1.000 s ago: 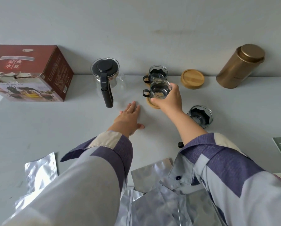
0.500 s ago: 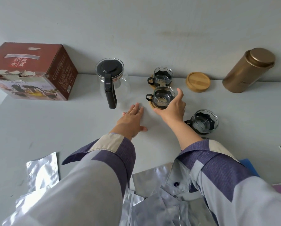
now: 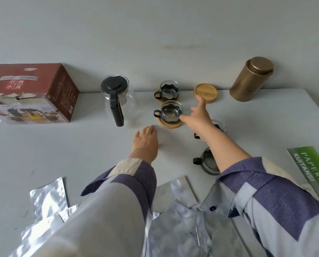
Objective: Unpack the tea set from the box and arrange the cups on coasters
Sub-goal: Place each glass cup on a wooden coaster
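Note:
Two glass cups with black holders stand on round bamboo coasters: the far cup (image 3: 169,90) near the wall and the near cup (image 3: 171,111) on its coaster (image 3: 170,124). A stack of bare coasters (image 3: 205,93) lies to their right. My right hand (image 3: 198,115) hovers open between the near cup and that stack, fingers spread, holding nothing. Two more cups sit on the bare table, one (image 3: 220,125) partly hidden behind my right wrist, the other (image 3: 207,162) beside my forearm. My left hand (image 3: 145,140) rests flat and open on the table. The glass teapot (image 3: 116,98) stands left of the cups.
The red tea set box (image 3: 30,93) sits at the far left against the wall. A gold tin canister (image 3: 251,81) stands at the far right. Silver foil bags (image 3: 49,199) lie near me, and a green receipt book (image 3: 314,169) lies at the right edge.
My right hand set the near cup on its coaster, let go, and moved right toward the coaster stack with fingers spread. My left hand stayed flat on the table.

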Demonstrator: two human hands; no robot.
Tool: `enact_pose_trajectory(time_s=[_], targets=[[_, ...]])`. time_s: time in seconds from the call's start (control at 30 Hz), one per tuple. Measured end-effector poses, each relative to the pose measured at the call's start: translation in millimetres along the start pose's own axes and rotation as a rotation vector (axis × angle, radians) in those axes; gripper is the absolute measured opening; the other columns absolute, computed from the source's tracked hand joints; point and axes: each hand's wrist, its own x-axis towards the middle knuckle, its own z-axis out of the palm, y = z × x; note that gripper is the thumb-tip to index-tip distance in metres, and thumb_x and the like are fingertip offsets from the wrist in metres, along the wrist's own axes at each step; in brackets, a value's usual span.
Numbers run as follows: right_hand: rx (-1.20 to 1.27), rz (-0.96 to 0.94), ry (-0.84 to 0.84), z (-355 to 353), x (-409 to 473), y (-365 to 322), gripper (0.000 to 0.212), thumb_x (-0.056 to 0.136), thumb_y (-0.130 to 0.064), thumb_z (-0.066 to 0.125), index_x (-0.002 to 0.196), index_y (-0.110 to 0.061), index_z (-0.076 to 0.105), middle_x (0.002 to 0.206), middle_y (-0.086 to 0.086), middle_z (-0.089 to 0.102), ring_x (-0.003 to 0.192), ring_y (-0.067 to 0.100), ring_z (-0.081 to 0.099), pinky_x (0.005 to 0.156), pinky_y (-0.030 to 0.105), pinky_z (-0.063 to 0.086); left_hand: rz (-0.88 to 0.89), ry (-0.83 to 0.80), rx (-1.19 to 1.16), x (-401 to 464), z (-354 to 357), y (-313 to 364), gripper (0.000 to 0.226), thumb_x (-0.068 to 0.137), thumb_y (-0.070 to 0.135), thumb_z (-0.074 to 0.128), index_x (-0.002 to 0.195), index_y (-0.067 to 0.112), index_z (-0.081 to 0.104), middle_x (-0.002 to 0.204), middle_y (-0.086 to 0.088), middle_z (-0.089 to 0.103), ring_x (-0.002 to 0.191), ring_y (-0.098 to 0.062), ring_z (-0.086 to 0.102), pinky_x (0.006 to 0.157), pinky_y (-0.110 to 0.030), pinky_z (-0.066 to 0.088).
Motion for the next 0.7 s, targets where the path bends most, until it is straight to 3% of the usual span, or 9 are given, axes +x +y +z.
enact_pose_trajectory(time_s=[0.07,0.13,0.27,0.33,0.47,0.6,0.7], targets=[[-0.024,-0.024,0.021,-24,6,0,0.073,0.086,-0.011,0.062,0.146,-0.022,0.022,0.142,0.01,0.045,0.12,0.022,0.051,0.086,0.028,0.043,0.003,0.144,0.05,-9,4,19,0.055,0.091,0.016,0.051,0.142,0.011,0.032,0.141,-0.004,0.033,0.128,-0.022,0.035,0.102,-0.033,0.035],[-0.077,-0.047,0.051,-45,18,6,0.064,0.086,-0.013,0.062,0.143,-0.02,0.033,0.139,0.008,0.05,0.121,0.023,0.052,0.09,0.03,0.044,0.035,0.206,0.024,-14,9,38,0.051,0.092,0.024,0.053,0.139,0.014,0.035,0.136,-0.002,0.035,0.124,-0.021,0.037,0.098,-0.033,0.038],[-0.126,-0.064,0.064,-71,35,28,0.053,0.087,-0.01,0.058,0.138,-0.017,0.043,0.136,0.007,0.053,0.12,0.023,0.053,0.087,0.026,0.043,0.147,0.067,-0.054,-16,10,64,0.081,0.09,0.038,0.06,0.151,0.015,0.012,0.158,-0.003,0.01,0.145,-0.022,0.013,0.116,-0.038,0.021],[-0.181,-0.059,0.064,-77,46,42,0.051,0.088,-0.013,0.059,0.136,-0.015,0.045,0.136,0.007,0.052,0.122,0.024,0.052,0.092,0.028,0.042,0.166,-0.028,-0.034,-11,4,70,0.098,0.084,0.042,0.065,0.153,0.012,0.001,0.16,-0.004,-0.003,0.148,-0.023,0.003,0.12,-0.038,0.012],[-0.254,-0.062,0.055,-75,77,62,0.062,0.083,-0.028,0.065,0.139,-0.015,0.042,0.14,0.006,0.047,0.13,0.028,0.042,0.103,0.035,0.038,0.145,-0.123,-0.039,0,5,74,0.106,0.081,0.041,0.069,0.153,0.014,-0.003,0.16,0.0,-0.011,0.148,-0.018,-0.002,0.119,-0.038,0.019],[-0.322,-0.071,0.117,-68,110,62,0.065,0.073,-0.037,0.071,0.131,-0.016,0.049,0.133,0.005,0.052,0.126,0.032,0.039,0.086,0.032,0.039,0.141,-0.164,-0.067,6,7,75,0.105,0.083,0.04,0.068,0.152,0.016,-0.008,0.159,0.004,-0.016,0.148,-0.013,-0.007,0.119,-0.035,0.018],[-0.379,-0.07,0.159,-73,130,66,0.095,0.069,-0.047,0.076,0.144,-0.013,0.03,0.148,0.005,0.035,0.135,0.03,0.031,0.099,0.042,0.038,0.14,-0.177,-0.103,8,12,86,0.109,0.081,0.042,0.069,0.151,0.017,-0.01,0.159,0.005,-0.018,0.147,-0.013,-0.009,0.12,-0.037,0.016]])
